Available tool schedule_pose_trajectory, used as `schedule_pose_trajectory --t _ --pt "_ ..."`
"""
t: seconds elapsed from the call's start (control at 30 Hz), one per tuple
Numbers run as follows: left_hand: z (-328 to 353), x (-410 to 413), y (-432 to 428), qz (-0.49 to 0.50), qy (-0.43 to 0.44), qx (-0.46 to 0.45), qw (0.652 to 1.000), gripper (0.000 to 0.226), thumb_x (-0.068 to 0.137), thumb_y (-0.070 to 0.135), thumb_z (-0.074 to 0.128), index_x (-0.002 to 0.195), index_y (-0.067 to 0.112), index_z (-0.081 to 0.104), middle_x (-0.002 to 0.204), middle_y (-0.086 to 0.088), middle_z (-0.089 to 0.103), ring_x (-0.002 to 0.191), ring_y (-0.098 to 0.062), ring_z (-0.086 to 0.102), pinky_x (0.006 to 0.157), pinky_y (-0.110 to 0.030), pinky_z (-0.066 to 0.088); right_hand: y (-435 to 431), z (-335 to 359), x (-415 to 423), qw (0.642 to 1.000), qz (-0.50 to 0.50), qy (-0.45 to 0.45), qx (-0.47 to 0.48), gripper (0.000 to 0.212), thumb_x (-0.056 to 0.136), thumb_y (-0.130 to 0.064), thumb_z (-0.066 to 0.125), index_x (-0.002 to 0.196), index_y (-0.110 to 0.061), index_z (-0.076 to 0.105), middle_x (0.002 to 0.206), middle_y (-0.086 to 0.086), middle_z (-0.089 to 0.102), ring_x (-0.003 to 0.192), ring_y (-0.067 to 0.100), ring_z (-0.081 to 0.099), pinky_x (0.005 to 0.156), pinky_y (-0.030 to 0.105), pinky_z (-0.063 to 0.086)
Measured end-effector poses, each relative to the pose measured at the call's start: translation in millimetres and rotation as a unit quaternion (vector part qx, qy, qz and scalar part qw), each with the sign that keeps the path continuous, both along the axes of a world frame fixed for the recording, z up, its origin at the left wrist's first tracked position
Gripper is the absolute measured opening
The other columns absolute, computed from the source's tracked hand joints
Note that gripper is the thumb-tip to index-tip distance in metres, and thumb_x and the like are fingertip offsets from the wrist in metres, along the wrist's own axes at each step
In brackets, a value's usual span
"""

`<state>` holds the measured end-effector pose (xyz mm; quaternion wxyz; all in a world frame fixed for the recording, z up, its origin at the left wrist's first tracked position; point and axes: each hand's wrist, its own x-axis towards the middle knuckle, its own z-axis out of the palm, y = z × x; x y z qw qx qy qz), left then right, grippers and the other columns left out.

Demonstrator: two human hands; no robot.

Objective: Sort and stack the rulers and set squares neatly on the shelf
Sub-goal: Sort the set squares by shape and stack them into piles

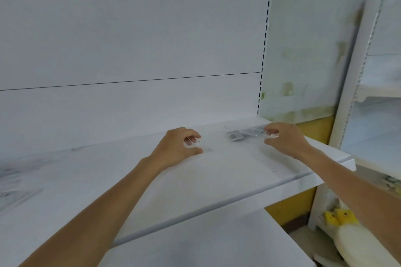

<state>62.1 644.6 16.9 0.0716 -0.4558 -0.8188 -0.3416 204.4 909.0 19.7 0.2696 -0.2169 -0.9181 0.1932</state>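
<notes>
A stack of clear plastic rulers lies on the white shelf, near its back right corner. The picture is blurred, so single rulers and set squares cannot be told apart. My left hand pinches the stack's left end between thumb and fingers. My right hand grips the right end, fingers curled over it. Both hands rest low on the shelf surface.
The white back panel rises just behind the stack, and a slotted upright stands at the right. A lower shelf juts out below. To the right stand another white shelf unit and white bundles with yellow caps.
</notes>
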Motion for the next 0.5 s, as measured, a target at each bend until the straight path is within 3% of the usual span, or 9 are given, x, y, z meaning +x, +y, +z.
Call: schedule_pose_trajectory --t 0.1,0.2,0.33,0.5 --pt "0 -4 9 0.005 0.001 0.01 1.0 0.035 0.072 0.032 0.077 0.104 0.021 0.065 0.091 0.014 0.059 0.081 0.006 0.056 0.072 -0.003 0.04 12 -4 -2 0.999 -0.008 0.052 -0.016 0.026 0.075 -0.009 0.07 0.101 -0.013 0.068 0.103 0.006 0.068 0.095 0.023 0.06 0.077 0.025 0.042" --pt "2 -6 16 0.023 0.006 0.015 1.0 0.035 0.071 0.03 0.077 0.103 0.02 0.066 0.092 0.012 0.059 0.081 0.006 0.055 0.07 -0.001 0.039 20 -11 -9 0.997 0.024 0.076 0.004 0.033 0.075 -0.006 0.07 0.108 -0.007 0.066 0.105 0.01 0.068 0.097 0.025 0.06 0.083 0.025 0.04" --pt "9 -8 34 0.065 0.019 0.03 0.997 0.031 0.07 0.032 0.078 0.098 0.027 0.066 0.092 0.009 0.058 0.081 0.004 0.055 0.071 -0.006 0.038 50 -2 -25 0.995 0.053 0.064 0.047 0.037 0.076 -0.008 0.07 0.113 -0.007 0.065 0.111 0.012 0.066 0.104 0.026 0.058 0.088 0.023 0.037" --pt "13 -5 64 0.11 0.018 0.061 0.992 0.031 0.07 0.028 0.079 0.098 0.023 0.067 0.093 0.005 0.06 0.079 0.003 0.055 0.069 0.001 0.038 99 11 -41 0.99 0.13 0.005 0.047 0.038 0.076 -0.015 0.074 0.113 -0.013 0.064 0.112 0.01 0.061 0.104 0.023 0.055 0.085 0.023 0.035"
